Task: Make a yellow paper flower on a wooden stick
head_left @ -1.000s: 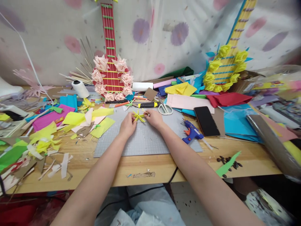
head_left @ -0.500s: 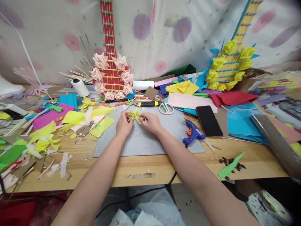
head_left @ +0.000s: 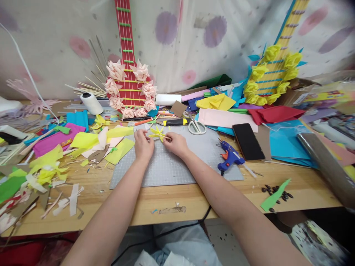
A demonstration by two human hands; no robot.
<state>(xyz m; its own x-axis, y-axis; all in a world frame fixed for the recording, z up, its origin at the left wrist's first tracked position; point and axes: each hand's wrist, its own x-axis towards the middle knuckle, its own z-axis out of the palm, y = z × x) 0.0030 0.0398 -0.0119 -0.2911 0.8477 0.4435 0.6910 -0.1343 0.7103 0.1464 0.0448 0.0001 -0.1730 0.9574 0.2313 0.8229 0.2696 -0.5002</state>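
Over the grey cutting mat (head_left: 172, 170), a small yellow star-shaped paper piece (head_left: 156, 132) with several narrow points is between my two hands. My right hand (head_left: 177, 144) is closed in a pinch on a short pale stick (head_left: 167, 138) at the star's right side; the join between them is too small to make out. My left hand (head_left: 144, 146) is just left of the star, its fingers loosely bent and apart. Whether a fingertip touches a point of the star I cannot tell. Scissors (head_left: 197, 127) and a yellow-black cutter knife (head_left: 176, 122) lie behind the hands.
A blue glue gun (head_left: 230, 155) and a phone (head_left: 248, 142) lie to the right. Paper scraps (head_left: 119, 149) crowd the left. Behind stand a red paper guitar (head_left: 130, 88) with pink flowers and a yellow one (head_left: 273, 79). Dark seeds (head_left: 277, 190) sit near the front edge.
My left fingers have loosened and drawn slightly left from the yellow star. The star has turned a little, and my right hand keeps its pinch. The camera view has shifted slightly.
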